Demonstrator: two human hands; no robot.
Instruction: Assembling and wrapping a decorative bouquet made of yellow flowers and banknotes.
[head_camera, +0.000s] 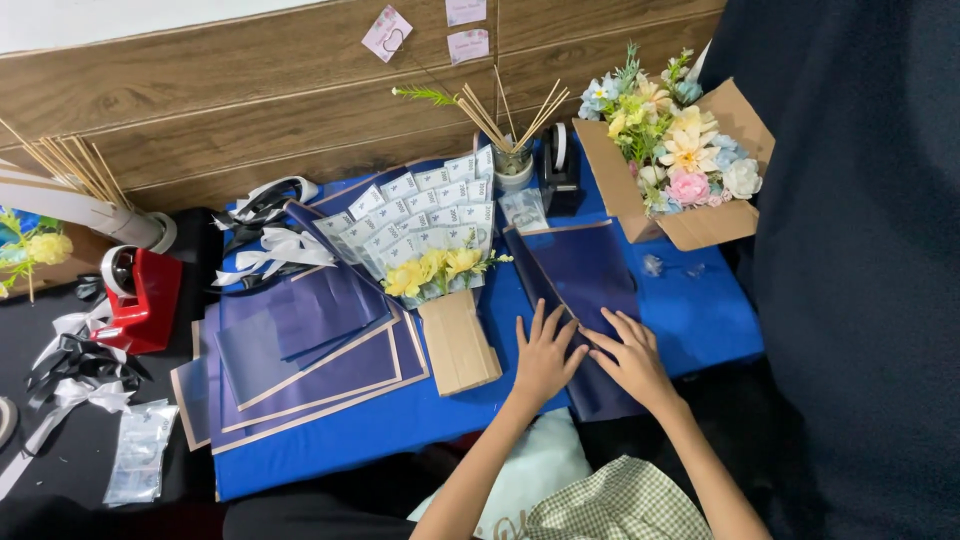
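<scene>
While both forearms are stretched forward from the lower edge of the view, the left hand (545, 358) is laid flat with fingers spread on a dark blue wrapping sheet (585, 280), and the right hand (632, 362) is pressed open, palm down, just beside it on the same sheet; nothing is gripped by either. The sheet is spread on a surface covered by a bright blue cloth (700, 320), which is backed by a wood-panelled wall (250, 90). The sheet's long axis is run from the hands away toward the wall, tilted slightly left. To its left a bouquet (430, 250) of folded notes and yellow flowers is laid, beside a stack of navy sheets (300, 350). A cardboard box of flowers (680, 160) is set at the far right, and a red tape dispenser (140, 295) at the left.
</scene>
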